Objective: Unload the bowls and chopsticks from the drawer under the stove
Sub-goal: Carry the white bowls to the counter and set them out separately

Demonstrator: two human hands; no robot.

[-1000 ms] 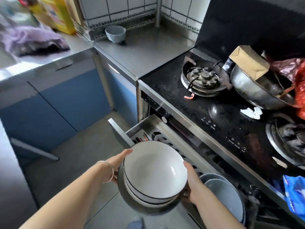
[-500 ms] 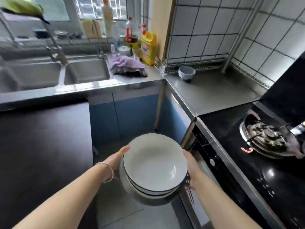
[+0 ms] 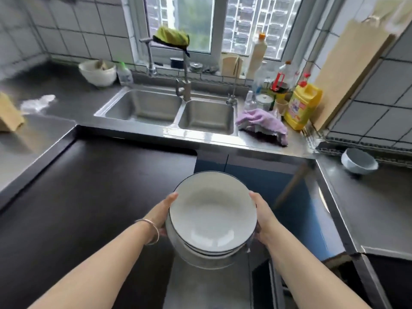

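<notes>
The left hand (image 3: pixel 163 211) and right hand (image 3: pixel 263 219) clamp a stack of bowls (image 3: pixel 211 217) from either side, fingers wrapped under it, held in the air at 6 o'clock over the floor. At 12 o'clock lies a double sink (image 3: pixel 176 110); a purple cloth (image 3: pixel 263 123) and yellow bottle (image 3: pixel 303 107) sit at 1 o'clock, a small bowl (image 3: pixel 359 161) at 2 o'clock, and a dark counter (image 3: pixel 89 186) at 9 o'clock.

- Stack of bowls (image 3: pixel 213 219) held up at six o'clock, above the floor and beside the dark bench (image 3: pixel 89 197).
- Left hand (image 3: pixel 163 214) pressed to the stack's nine o'clock side, right hand (image 3: pixel 263 219) to its three o'clock side.
- Bracelet (image 3: pixel 152 230) on the left wrist.
- Double sink (image 3: pixel 174 110) at twelve o'clock.
- Purple cloth (image 3: pixel 263 123) and yellow bottle (image 3: pixel 302 105) at two o'clock.
- Lone pale bowl (image 3: pixel 357 161) at three o'clock.
</notes>
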